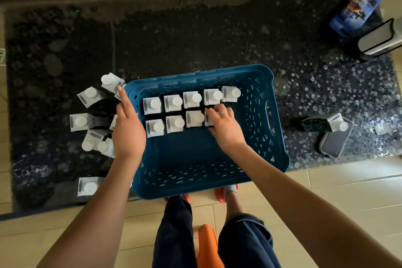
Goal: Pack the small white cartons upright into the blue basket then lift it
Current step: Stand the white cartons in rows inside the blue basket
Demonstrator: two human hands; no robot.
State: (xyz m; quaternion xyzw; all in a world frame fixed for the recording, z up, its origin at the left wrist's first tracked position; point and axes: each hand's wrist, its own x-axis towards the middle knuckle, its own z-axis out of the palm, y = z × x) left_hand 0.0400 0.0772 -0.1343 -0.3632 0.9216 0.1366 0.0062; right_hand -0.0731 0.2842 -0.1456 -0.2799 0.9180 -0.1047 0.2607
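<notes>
The blue basket (pixel 269 115) sits on a dark rug. Inside it, white-capped cartons stand upright in two rows along the far side; one is the far-row carton (pixel 174 102). My right hand (pixel 224 125) is inside the basket, its fingers closed around a carton (pixel 209 118) at the right end of the near row. My left hand (pixel 128 128) hovers over the basket's left rim, index finger stretched toward the loose cartons (pixel 91 95) on the rug to the left. Whether it holds anything I cannot tell; a carton edge shows beside its thumb.
One carton (pixel 89 186) stands apart at the near left of the rug. To the right lie a dark-sided carton (pixel 326 125) on its side, a phone (pixel 332 143), a white-and-black appliance (pixel 378 39) and a blue packet (pixel 359 6). A sofa base runs along the back.
</notes>
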